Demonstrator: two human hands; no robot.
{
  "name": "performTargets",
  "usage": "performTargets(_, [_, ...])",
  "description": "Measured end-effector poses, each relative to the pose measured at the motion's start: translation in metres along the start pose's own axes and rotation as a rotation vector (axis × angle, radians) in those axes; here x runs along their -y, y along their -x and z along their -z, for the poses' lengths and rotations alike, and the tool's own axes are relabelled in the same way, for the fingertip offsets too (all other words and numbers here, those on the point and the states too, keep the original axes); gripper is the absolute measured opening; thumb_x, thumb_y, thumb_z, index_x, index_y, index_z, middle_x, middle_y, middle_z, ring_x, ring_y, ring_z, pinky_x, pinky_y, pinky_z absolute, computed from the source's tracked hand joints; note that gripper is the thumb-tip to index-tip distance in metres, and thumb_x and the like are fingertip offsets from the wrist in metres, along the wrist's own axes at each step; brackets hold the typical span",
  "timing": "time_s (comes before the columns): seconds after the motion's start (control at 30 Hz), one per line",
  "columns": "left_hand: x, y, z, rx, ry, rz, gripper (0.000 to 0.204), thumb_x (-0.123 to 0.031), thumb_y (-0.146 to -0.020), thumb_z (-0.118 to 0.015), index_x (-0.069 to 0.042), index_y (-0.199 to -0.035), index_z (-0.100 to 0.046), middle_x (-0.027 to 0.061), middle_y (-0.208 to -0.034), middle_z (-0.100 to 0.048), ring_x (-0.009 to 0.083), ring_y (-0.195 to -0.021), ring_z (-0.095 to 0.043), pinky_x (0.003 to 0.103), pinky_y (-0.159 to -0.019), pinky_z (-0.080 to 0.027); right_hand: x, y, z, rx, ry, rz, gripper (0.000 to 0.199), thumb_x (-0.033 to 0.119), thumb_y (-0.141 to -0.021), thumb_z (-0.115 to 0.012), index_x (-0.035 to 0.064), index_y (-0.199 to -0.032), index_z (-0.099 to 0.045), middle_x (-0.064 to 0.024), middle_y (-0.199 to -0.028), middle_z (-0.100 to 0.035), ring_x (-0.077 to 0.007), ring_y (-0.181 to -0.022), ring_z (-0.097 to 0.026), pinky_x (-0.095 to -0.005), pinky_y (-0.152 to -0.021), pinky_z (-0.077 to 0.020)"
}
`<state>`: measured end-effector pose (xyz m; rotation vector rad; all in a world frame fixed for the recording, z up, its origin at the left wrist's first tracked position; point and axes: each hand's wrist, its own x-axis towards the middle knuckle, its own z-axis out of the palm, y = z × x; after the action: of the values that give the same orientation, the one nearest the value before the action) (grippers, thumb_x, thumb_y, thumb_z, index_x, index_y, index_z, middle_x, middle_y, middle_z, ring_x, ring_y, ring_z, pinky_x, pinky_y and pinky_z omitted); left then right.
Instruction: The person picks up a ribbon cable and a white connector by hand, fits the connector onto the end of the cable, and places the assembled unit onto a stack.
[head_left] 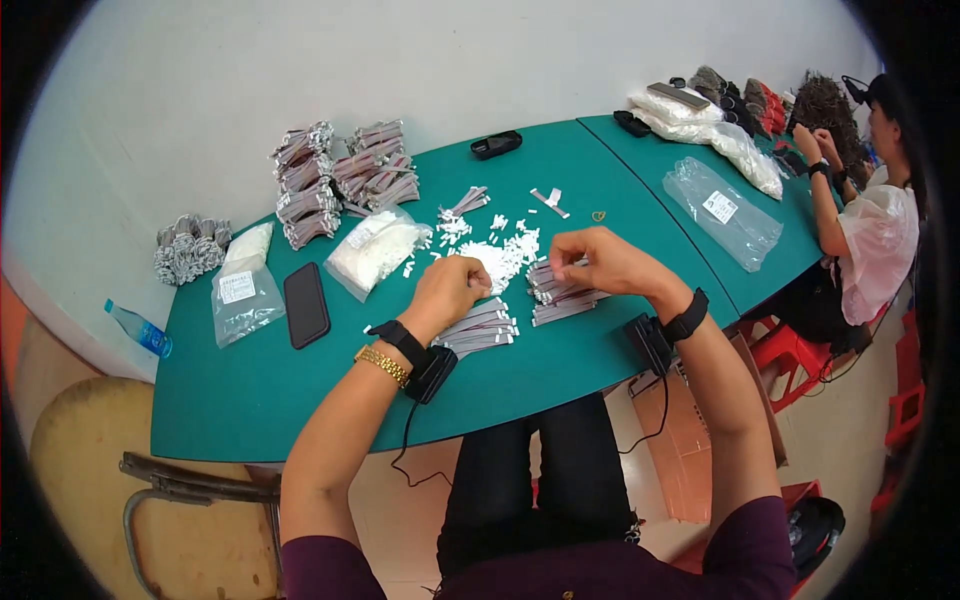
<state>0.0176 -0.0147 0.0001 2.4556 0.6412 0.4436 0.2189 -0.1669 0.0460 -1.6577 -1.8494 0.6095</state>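
My left hand (452, 290) is closed in a pinch at the near edge of a heap of small white plastic connector housings (507, 254). Under it lies a bundle of flat grey-and-red cables with white ends (482, 328). My right hand (605, 263) also pinches, thumb against forefinger, just above a second cable bundle (560, 304). Whatever sits between the fingertips of either hand is too small or hidden to name. Beyond the heap are a small bunch of cables (465, 203) and a few loose pieces.
Stacked cable bundles (305, 185) stand against the wall, beside a bag of white connectors (372, 252). A black phone (307, 305) lies left, near another plastic bag (243, 300) and a water bottle (139, 328). At right, another person (870, 210) works behind an empty clear bag (722, 213).
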Motion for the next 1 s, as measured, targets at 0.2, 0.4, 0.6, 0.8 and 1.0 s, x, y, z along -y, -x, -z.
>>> performTargets(0.2, [-0.005, -0.001, 0.004, 0.021, -0.069, 0.064, 0.011, -0.008, -0.071, -0.069, -0.002, -0.078, -0.065, 0.0084, -0.072, -0.064, 0.0165, -0.066, -0.059, 0.029, -0.063, -0.046, 0.001, -0.033, -0.012, 0.041, -0.553, 0.05, 0.006, 0.003, -0.086, -0.052, 0.0, -0.091, -0.053, -0.0078, -0.077, -0.063, -0.0122, -0.07, -0.06, -0.0254, -0.066, -0.0486])
performTargets(0.4, [0.012, 0.004, 0.017, -0.037, 0.337, 0.105, 0.012, -0.009, -0.077, -0.066, 0.0, -0.085, -0.062, 0.0053, -0.077, -0.064, 0.0133, -0.069, -0.059, 0.026, -0.063, -0.047, 0.0, -0.064, -0.034, 0.086, -0.774, 0.014, 0.011, 0.004, -0.089, -0.048, -0.002, -0.097, -0.053, -0.0104, -0.081, -0.064, -0.0139, -0.07, -0.063, -0.0246, -0.063, -0.0505])
performTargets(0.6, [0.004, 0.005, 0.035, -0.027, 0.853, 0.212, 0.014, -0.008, -0.082, -0.061, 0.0, -0.094, -0.058, 0.0033, -0.081, -0.061, 0.0095, -0.072, -0.056, 0.022, -0.066, -0.045, -0.006, -0.078, -0.046, 0.078, -0.972, -0.108, 0.014, 0.01, -0.089, -0.052, -0.0018, -0.098, -0.054, -0.0111, -0.081, -0.064, -0.0138, -0.07, -0.063, -0.0238, -0.062, -0.0504])
performTargets(0.8, [0.014, 0.006, 0.025, -0.074, 1.116, 0.222, 0.015, -0.01, -0.084, -0.06, 0.001, -0.094, -0.059, 0.0036, -0.083, -0.061, 0.0075, -0.075, -0.054, 0.021, -0.068, -0.044, 0.005, -0.075, -0.053, 0.012, -1.056, -0.123, 0.015, 0.013, -0.09, -0.054, -0.0001, -0.095, -0.054, -0.0115, -0.082, -0.064, -0.0146, -0.07, -0.063, -0.0244, -0.061, -0.0508])
performTargets(1.0, [0.005, 0.003, 0.02, -0.109, 1.117, 0.201, 0.018, -0.012, -0.082, -0.064, 0.001, -0.095, -0.06, 0.0032, -0.084, -0.061, 0.0069, -0.072, -0.053, 0.02, -0.066, -0.043, 0.013, -0.072, -0.057, 0.014, -1.028, -0.152, 0.013, 0.012, -0.09, -0.053, 0.0002, -0.095, -0.054, -0.0122, -0.081, -0.065, -0.0156, -0.07, -0.064, -0.025, -0.062, -0.0513])
